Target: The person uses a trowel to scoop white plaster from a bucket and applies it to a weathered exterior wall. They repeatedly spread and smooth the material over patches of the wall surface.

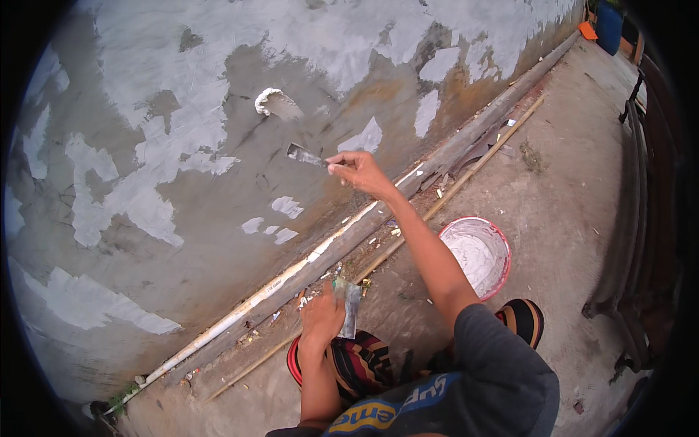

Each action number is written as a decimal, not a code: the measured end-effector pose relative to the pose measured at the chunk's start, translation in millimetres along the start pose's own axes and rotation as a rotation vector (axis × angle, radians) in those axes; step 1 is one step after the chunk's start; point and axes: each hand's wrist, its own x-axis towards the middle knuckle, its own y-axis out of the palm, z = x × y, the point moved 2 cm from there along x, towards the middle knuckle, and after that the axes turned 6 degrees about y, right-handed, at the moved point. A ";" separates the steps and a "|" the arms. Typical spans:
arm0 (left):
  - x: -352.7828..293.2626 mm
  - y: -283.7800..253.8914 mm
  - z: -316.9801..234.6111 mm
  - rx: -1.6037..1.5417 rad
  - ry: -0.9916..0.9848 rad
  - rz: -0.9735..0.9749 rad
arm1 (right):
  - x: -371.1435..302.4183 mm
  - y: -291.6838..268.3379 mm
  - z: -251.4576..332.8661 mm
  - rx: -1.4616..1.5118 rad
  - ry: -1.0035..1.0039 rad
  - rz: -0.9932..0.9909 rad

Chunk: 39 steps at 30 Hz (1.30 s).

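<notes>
My right hand (357,173) is raised in front of the wall, closed round the handle of a small putty knife (304,154) whose blade points left. Just above that blade, a thick white dab of putty (268,100) sticks to the wall (240,182), with a thin smear trailing off to its right. Low down by my knee, my left hand (322,318) grips a wide scraper (349,309) with a flat grey blade. To the right of my right forearm stands a red-rimmed bucket (507,256) with white putty inside.
A white pipe (247,306) runs along the foot of the wall, and a bamboo pole (466,178) lies on the ground beside it among scattered debris. A dark metal bench (633,240) stands at the right. Far off are a blue barrel (609,28) and an orange object (587,30).
</notes>
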 end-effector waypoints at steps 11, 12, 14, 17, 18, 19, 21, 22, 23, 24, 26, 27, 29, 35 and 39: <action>-6.9 -22.0 1.2 -0.218 -0.043 -0.281 | 19.3 -51.1 -19.2 0.053 0.018 -0.280; -6.9 -20.0 10.1 -0.249 -0.020 -0.303 | -1.3 -51.0 -16.5 0.159 0.089 -0.339; -2.3 -14.9 17.4 -0.348 0.051 -0.414 | -36.0 -46.5 -21.5 0.454 0.085 -0.122; 10.4 -14.9 10.0 -0.499 0.082 -0.513 | -91.6 11.5 -2.1 0.295 0.171 0.252; 17.7 -4.3 11.3 -0.510 0.128 -0.584 | -104.4 34.0 5.4 0.231 0.173 0.336; 31.1 12.6 18.6 -0.512 0.172 -0.656 | -114.3 60.3 12.0 0.238 0.161 0.359; 31.9 -1.5 8.8 -0.689 0.146 -0.474 | -124.5 75.6 15.7 0.271 0.163 0.378; 26.4 -8.3 1.0 -0.828 0.182 -0.493 | -126.1 76.5 15.4 0.297 0.178 0.389; 23.5 -11.4 -6.8 -0.967 0.220 -0.509 | -127.4 76.8 16.1 0.322 0.195 0.400; 22.8 -13.0 -11.7 -1.106 0.260 -0.524 | -130.0 77.2 19.1 0.296 0.211 0.437; 17.9 -18.0 -8.6 -1.166 0.232 -0.512 | -138.9 80.5 34.1 0.245 0.246 0.513; 13.9 -20.0 -6.4 -1.173 0.177 -0.515 | -141.3 84.7 39.8 0.267 0.269 0.508; 4.3 -29.6 -10.6 -1.091 0.119 -0.627 | -139.6 90.2 28.8 0.030 0.064 0.374; -30.4 -73.1 -13.3 -0.884 0.078 -1.100 | -133.0 87.4 -13.2 0.265 0.242 0.124; -24.6 -98.1 -55.6 -0.835 0.143 -1.062 | -144.1 127.9 -21.0 0.651 0.246 0.551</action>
